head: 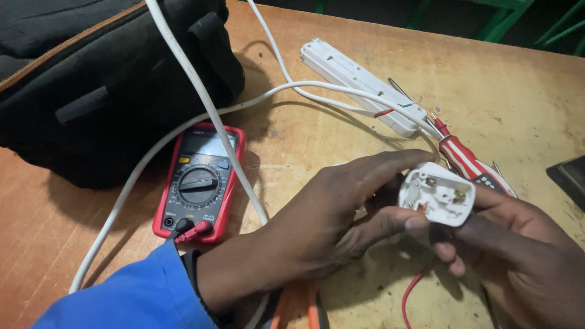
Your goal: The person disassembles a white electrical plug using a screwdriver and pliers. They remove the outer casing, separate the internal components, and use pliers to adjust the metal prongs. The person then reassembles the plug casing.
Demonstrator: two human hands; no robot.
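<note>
While both hands are meeting over the table:
Left hand (317,228): pinching the opened white plug (437,195) with thumb and fingers.
Right hand (518,256): cupping the plug from beneath, fingers closed.
Risk: loose brass terminals may be slipping out if the plug is tilting.
Beyond right hand: red-striped screwdriver (466,159) is lying close by, easy to knock.

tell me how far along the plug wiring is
Done, by the look of it: the white plug is open, its cover off and brass terminals exposed. In hand: the left hand and right hand both hold the plug, with the red-and-white screwdriver in the right. Left: no wire visibly sits in the terminals, no cover is fitted, and the multimeter lies aside untouched.
</note>
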